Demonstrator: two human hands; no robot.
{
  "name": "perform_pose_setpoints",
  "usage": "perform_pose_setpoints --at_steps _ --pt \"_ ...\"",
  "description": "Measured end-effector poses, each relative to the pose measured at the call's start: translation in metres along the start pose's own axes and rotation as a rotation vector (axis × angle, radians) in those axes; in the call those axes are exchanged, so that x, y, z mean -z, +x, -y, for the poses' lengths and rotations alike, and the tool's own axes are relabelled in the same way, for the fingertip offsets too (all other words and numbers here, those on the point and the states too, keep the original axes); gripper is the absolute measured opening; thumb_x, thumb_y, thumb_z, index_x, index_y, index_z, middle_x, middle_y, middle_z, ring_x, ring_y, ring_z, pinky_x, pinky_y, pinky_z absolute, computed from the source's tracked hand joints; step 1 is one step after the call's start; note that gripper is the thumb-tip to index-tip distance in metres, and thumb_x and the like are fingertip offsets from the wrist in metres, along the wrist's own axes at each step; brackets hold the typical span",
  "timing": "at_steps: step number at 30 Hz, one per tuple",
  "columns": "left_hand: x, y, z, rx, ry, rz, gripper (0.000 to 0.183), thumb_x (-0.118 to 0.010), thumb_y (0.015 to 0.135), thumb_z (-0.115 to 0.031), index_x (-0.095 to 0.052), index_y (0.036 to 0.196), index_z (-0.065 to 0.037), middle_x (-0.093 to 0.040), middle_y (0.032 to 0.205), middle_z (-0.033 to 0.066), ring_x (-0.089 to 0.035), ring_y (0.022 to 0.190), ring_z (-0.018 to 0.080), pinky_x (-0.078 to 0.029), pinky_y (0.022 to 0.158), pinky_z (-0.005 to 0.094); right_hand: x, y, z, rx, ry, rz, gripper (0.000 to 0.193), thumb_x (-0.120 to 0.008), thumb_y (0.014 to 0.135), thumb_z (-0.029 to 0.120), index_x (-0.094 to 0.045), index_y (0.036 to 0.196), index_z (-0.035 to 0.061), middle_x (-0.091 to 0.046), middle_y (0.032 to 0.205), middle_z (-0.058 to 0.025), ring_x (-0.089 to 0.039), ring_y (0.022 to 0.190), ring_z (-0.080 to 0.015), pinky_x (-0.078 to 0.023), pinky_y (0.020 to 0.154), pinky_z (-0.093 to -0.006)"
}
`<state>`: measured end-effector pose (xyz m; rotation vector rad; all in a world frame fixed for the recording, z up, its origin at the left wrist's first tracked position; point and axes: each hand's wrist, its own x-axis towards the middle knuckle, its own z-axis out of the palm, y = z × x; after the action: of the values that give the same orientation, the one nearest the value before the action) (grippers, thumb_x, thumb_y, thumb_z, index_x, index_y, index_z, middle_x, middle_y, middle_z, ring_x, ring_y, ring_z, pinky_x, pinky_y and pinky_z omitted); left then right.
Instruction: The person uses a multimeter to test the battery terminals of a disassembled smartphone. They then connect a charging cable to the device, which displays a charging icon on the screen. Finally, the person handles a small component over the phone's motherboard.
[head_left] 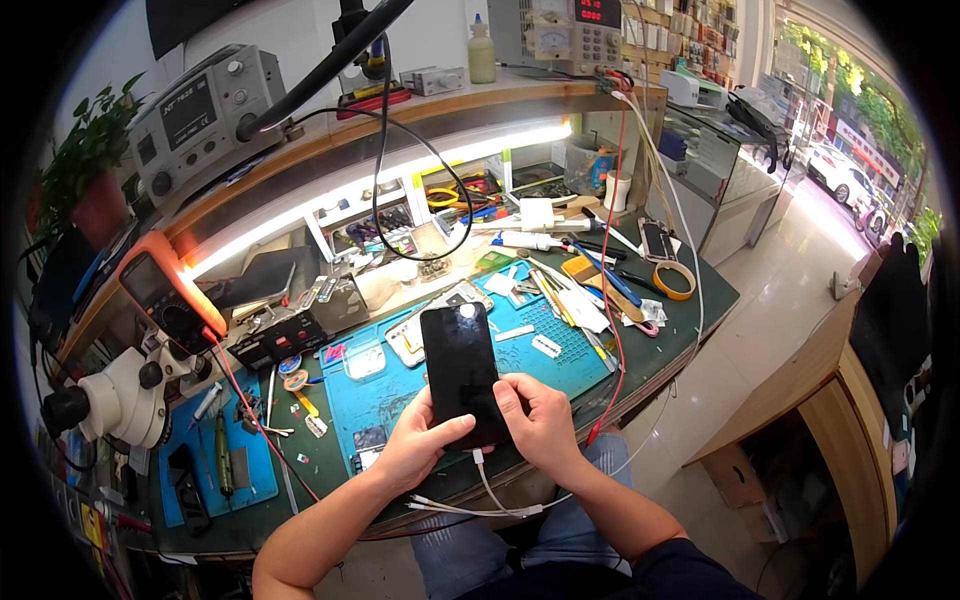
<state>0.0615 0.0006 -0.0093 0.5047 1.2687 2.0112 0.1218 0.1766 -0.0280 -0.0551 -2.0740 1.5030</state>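
A black smartphone (462, 360) with a dark screen is held upright over the near edge of the workbench. My left hand (418, 440) grips its lower left side, the thumb lying across the glass. On the lower right edge, my right hand (540, 418) is closed, thumb and fingers against the phone's side. A white charging cable (482, 470) runs up to the phone's bottom edge, and several loose plugs of it hang below. Behind the phone, an opened phone housing (408, 338) lies on the blue work mat (390, 395). My fingers behind the phone are hidden.
An orange multimeter (165, 290) and a white microscope (110, 405) stand at the left. Tweezers and brushes (570, 300) crowd the mat's right side, near a roll of tape (675, 281). A red lead (622, 200) hangs from the power supply (570, 40). A black cable loops overhead.
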Motion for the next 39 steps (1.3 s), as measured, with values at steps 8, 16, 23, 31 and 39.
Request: perform_pose_setpoints --at_steps 8,16,23,31,39 --pt "-0.002 -0.001 -0.002 0.004 0.010 -0.021 0.049 -0.068 0.093 -0.006 -0.046 0.136 -0.002 -0.061 0.127 0.0120 -0.064 0.113 0.0216 -0.059 0.093 0.0421 0.001 0.000 0.003 -0.005 -0.012 0.000 0.024 -0.063 0.099 0.023 -0.069 0.100 -0.0004 -0.067 0.075 -0.0154 -0.059 0.056 -0.0220 -0.045 0.054 -0.0340" --pt "-0.007 -0.002 -0.005 0.029 -0.026 -0.044 0.048 -0.068 0.093 -0.005 -0.048 0.136 -0.002 -0.061 0.129 0.0105 -0.062 0.116 0.0194 -0.053 0.099 0.0393 0.002 0.000 0.003 0.003 -0.016 -0.006 0.024 -0.063 0.099 0.023 -0.069 0.100 -0.0010 -0.067 0.076 -0.0167 -0.062 0.059 -0.0238 -0.047 0.056 -0.0338" --pt "0.006 0.000 0.004 -0.073 0.015 -0.026 0.045 -0.067 0.096 -0.006 -0.050 0.137 -0.003 -0.060 0.133 0.0096 -0.062 0.115 0.0154 -0.049 0.101 0.0315 0.011 -0.004 0.011 0.017 0.133 0.067 0.023 -0.067 0.097 0.018 -0.069 0.112 0.0001 -0.066 0.080 -0.0081 -0.060 0.066 -0.0138 -0.049 0.060 -0.0273" --pt "0.015 -0.003 0.007 -0.075 -0.267 0.169 0.094 -0.064 0.094 -0.057 -0.010 0.161 -0.018 -0.048 0.142 0.0143 -0.055 0.126 0.0285 -0.048 0.105 0.0469 -0.001 -0.025 0.051 0.479 -0.189 0.135 0.056 -0.083 0.080 0.025 -0.066 0.128 0.0040 -0.063 0.104 -0.0098 -0.063 0.090 -0.0255 -0.054 0.079 -0.0370" --pt "-0.008 -0.001 -0.015 -0.094 -0.182 0.117 0.091 -0.029 0.096 -0.076 -0.016 0.161 -0.014 -0.046 0.147 0.0225 -0.053 0.131 0.0337 -0.043 0.112 0.0513 -0.011 -0.039 0.041 0.527 -0.214 0.112 0.046 -0.082 0.078 0.020 -0.069 0.119 0.0060 -0.064 0.106 -0.0082 -0.061 0.094 -0.0281 -0.049 0.082 -0.0398"
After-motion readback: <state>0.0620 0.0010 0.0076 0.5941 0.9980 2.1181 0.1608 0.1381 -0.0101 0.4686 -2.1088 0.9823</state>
